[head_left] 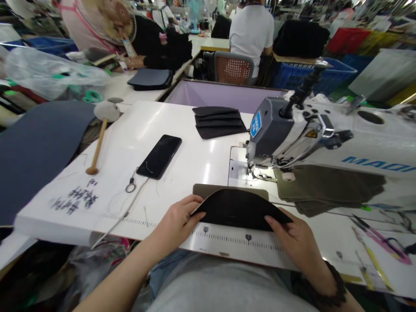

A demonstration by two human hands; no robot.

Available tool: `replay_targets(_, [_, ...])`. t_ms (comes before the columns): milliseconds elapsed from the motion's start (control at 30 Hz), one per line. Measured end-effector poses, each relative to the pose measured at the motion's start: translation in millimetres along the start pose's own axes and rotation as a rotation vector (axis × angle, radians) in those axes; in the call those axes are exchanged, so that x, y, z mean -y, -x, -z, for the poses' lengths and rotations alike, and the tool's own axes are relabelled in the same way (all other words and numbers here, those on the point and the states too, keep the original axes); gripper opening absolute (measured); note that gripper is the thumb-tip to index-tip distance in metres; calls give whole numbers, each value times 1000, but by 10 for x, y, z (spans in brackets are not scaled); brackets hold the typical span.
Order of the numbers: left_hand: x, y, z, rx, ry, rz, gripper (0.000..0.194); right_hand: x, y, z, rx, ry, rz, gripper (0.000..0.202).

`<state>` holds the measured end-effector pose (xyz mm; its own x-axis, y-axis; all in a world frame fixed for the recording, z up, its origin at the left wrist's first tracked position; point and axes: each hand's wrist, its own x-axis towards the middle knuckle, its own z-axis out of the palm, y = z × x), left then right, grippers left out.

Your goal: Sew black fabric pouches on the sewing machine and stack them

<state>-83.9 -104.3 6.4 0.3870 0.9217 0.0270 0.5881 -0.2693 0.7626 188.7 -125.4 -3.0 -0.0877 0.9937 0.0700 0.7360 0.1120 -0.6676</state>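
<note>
A curved black fabric panel (240,209) is stretched between my two hands, low over the table's front edge. My left hand (182,219) pinches its left end between thumb and fingers. At the opposite end, my right hand (292,229) grips the panel with the thumb on top. Just behind it lies an olive fabric piece (234,190), partly covered by the black panel. The needle area of a sewing machine (260,167) stands beyond, to the right. More olive pieces (328,184) are stacked under the machine's arm.
A phone (159,156) with a ring strap lies left of centre. Folded black pieces (219,121) rest at the back. A wooden-handled mallet (99,143) lies left, and pink-handled scissors (385,242) lie right. Co-workers (251,30) sit behind the table.
</note>
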Motion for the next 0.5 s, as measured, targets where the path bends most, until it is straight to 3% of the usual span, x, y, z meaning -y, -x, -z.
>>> replay_targets(100, [47,21,-32,-33,-29,31,14,-14,41,-47,-67,26,1,33])
replay_targets(200, [123,86,-92,-119,-58,94,44,-16,51,-87,-163,62,23,50])
replay_targets(300, [170,136,-129,-170,-95,62,62,-20,29,-95,-154,118,147,36])
replay_targets(367, [169,146,-128,-146,-135,8,53,-21,6,-93,-101,137,242,21])
replay_targets(500, [135,130,-98,-121,-171,7,32,-25,-37,-117,-83,166,273,23])
